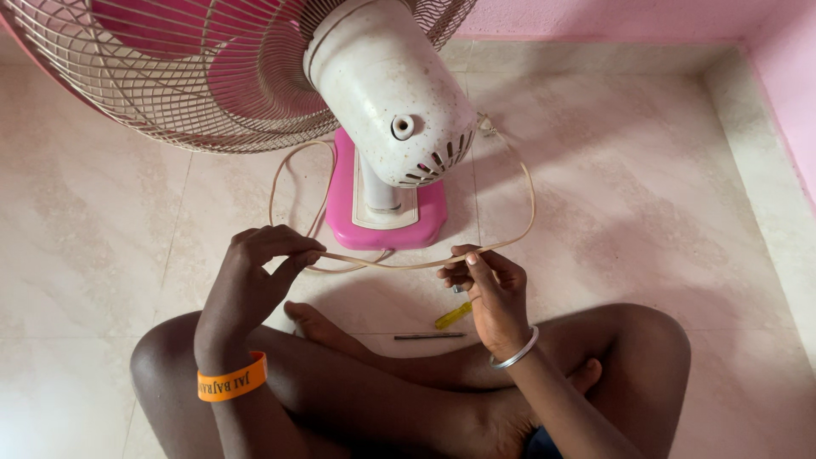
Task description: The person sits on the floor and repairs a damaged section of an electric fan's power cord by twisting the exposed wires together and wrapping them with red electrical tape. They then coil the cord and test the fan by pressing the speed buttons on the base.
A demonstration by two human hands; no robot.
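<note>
A table fan stands in front of me, with a white motor housing (391, 93), a wire grille (170, 76) over pink blades and a pink base (387, 225). Its cream power cord (399, 263) loops out from the housing and runs across between my hands. My left hand (251, 276), with an orange wristband, pinches the cord at its left end. My right hand (489, 293), with a silver bangle, pinches the cord at the right. I sit cross-legged on the floor, knees below both hands.
A yellow-handled screwdriver (452, 315) lies on the tiled floor under my right hand. A thin dark metal rod (429, 337) lies beside it, near my foot. Pink walls (790, 76) close the corner at the right and back.
</note>
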